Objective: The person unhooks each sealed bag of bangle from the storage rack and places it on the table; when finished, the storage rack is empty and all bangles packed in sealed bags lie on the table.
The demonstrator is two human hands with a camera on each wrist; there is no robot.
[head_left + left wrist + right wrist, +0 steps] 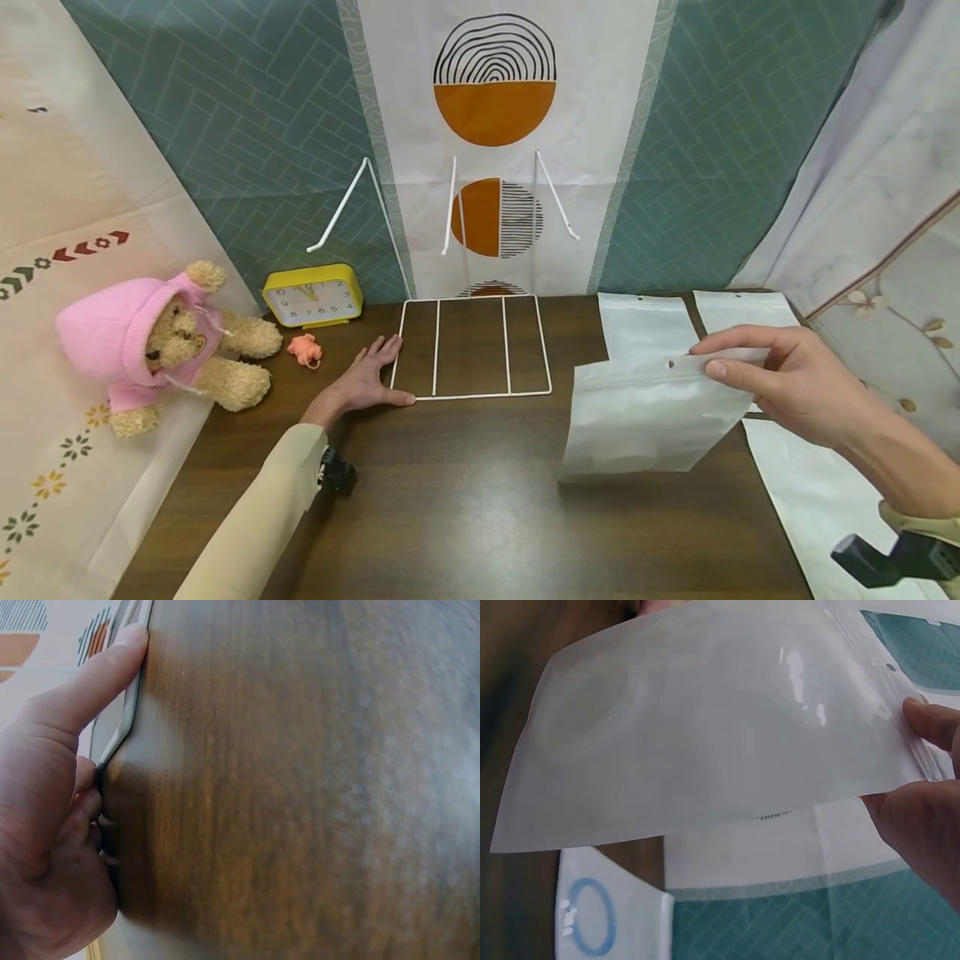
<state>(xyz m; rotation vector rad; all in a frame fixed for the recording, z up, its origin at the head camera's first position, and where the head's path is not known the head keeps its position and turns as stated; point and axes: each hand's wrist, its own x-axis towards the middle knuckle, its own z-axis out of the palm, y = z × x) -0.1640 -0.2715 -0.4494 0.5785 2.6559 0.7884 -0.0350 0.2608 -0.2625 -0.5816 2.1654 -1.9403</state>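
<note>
My right hand (806,387) pinches a white zip-lock pouch (652,417) at its top right corner, near the small hang hole. The pouch hangs tilted over the table's right side. In the right wrist view the pouch (727,735) shows a faint round shape inside its lower end. A white wire display rack (472,397) stands at the back, with upright hooks rising from its base. My left hand (367,379) rests at the base's front left corner, fingers spread on the left wire. Its thumb (94,682) lies along the front wire.
More white pouches (645,321) lie on the right side of the dark wood table (480,500). At the left are a yellow clock (313,296), a small orange figure (305,351) and a teddy bear (172,342) in a pink hood. Patterned cloth (247,125) hangs behind.
</note>
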